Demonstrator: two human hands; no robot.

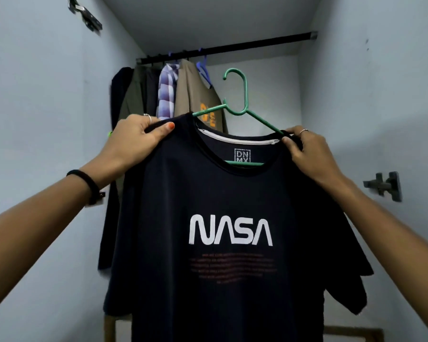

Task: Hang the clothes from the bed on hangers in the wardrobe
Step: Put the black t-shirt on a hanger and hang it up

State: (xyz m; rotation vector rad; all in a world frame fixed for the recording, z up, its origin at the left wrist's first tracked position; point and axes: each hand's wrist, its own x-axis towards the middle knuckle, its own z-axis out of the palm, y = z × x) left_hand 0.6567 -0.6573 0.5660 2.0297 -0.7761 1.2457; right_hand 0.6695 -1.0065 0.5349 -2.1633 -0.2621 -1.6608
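A dark navy T-shirt (223,208) with a white NASA print hangs in front of me on a green plastic hanger (244,95), whose hook points up and to the left. My left hand (139,137) grips the shirt's left shoulder, thumb on the front. At the right shoulder, beside the collar, my right hand (307,149) pinches the fabric. The hanger's lower bar shows through the neck opening. Above and behind runs the black wardrobe rail (257,44), with the hanger's hook below it and apart from it.
Several garments (168,95) hang at the rail's left end: dark ones, an olive one, a checked purple shirt and a tan one with an orange print. Pale wardrobe walls close in on both sides. A grey hinge (384,186) juts from the right wall.
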